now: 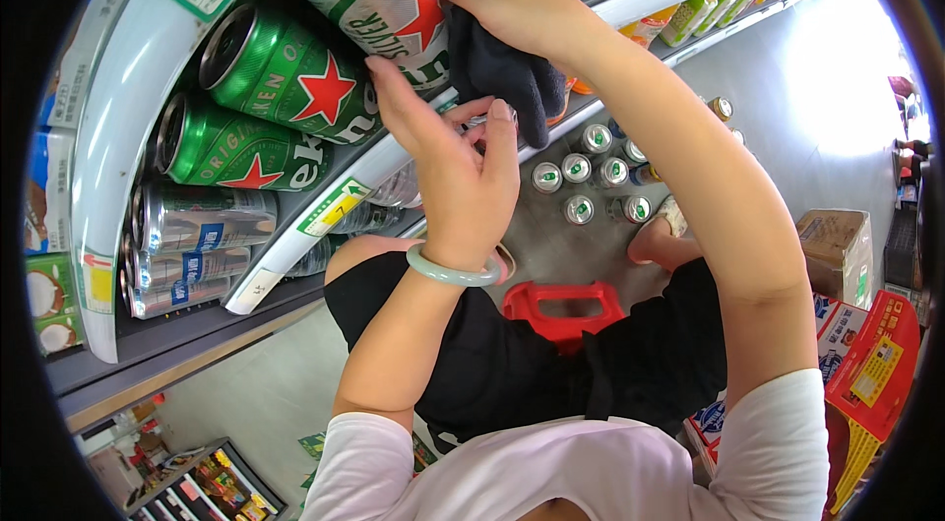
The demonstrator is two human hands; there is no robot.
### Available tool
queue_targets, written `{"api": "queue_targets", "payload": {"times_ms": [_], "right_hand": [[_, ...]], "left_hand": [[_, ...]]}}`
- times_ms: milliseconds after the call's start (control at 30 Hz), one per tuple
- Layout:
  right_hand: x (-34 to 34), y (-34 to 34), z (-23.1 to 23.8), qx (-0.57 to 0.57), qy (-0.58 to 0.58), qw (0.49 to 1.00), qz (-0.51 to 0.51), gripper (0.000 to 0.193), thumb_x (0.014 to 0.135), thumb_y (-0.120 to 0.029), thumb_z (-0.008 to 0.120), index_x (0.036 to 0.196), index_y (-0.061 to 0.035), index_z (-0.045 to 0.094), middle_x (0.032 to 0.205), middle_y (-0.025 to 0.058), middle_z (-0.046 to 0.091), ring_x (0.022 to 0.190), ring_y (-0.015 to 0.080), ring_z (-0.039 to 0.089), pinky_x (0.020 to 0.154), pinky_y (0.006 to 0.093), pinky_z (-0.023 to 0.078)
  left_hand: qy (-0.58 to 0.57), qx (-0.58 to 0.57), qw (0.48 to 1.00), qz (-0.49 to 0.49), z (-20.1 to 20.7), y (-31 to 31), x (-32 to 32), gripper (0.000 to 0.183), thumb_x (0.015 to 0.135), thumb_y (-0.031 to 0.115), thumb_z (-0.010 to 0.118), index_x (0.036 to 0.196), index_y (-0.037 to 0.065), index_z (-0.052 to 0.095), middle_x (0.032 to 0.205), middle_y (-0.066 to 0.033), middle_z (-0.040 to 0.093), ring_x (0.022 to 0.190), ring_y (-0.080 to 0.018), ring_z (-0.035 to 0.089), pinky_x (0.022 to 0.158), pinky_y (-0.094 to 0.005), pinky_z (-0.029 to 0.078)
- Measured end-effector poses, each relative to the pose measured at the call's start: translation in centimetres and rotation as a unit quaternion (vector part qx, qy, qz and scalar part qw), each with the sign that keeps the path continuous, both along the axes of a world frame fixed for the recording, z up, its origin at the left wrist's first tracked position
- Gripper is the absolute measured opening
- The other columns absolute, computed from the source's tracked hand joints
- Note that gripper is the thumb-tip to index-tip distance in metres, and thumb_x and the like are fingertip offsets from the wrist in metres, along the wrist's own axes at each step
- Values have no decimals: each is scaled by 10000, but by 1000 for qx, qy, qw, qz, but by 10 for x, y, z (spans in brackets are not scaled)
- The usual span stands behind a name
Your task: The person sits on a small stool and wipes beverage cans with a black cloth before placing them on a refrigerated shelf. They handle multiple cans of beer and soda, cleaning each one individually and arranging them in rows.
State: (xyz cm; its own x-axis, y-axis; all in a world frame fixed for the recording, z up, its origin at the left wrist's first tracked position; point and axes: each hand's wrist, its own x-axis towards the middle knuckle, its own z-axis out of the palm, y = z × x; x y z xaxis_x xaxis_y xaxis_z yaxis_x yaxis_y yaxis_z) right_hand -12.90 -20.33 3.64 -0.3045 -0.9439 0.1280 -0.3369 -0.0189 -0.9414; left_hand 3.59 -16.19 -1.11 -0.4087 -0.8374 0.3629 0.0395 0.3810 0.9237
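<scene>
A silver beer can [379, 0] with a red star and green bands lies tilted at the shelf front. My left hand [453, 167], with a pale green bangle at its wrist, is below it. Its fingers are spread, and one fingertip is against the can's side; some fingers are partly hidden. My right hand [512, 4] is closed on a dark cloth [507, 78], which hangs beside the can. The fingertips of that hand are at the can's edge. Two green beer cans [285, 68] lie on the shelf to the left.
Silver-blue cans [197, 236] lie stacked farther left behind the curved shelf edge [325, 191] with price tags. On the floor stand several cans [579, 210], a red plastic stool [563, 309] and a cardboard box [835, 250]. A red carton [876, 354] is at right.
</scene>
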Motion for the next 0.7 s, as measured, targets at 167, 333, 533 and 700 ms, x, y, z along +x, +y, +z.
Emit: {"api": "queue_targets", "payload": {"times_ms": [167,333,533,700], "right_hand": [[-22,67,5,-9,-131,987,-91,537,902,-462,779,1102,31,702,943,30,685,861,111,627,759,279,504],[-70,160,-22,40,-354,929,-104,217,981,-211,711,1089,-26,685,1006,23,715,812,91,688,711,250,576],[-129,225,-188,226,-292,885,-285,277,975,-264,692,1086,-10,701,921,87,738,774,193,711,683,349,580],[-120,272,-350,423,52,882,-202,577,832,-429,765,1215,-10,668,1099,244,719,951,368,707,857,482,551]], "left_hand": [[16,-33,999,-19,-8,26,6,871,932,-11,655,1580,-48,74,1548,-223,214,908,-157,620,696,-244,505],[-31,-27,996,-76,-13,30,7,525,938,29,659,1419,-18,453,1366,-146,492,700,-74,549,614,-213,423],[-47,129,976,-168,-14,34,-15,277,1002,44,605,1271,-8,566,1234,-118,629,734,-59,537,671,-215,469],[-127,122,962,-208,-14,44,-32,229,1016,56,592,1241,20,604,1135,-74,674,789,-74,578,701,-232,487]]}}
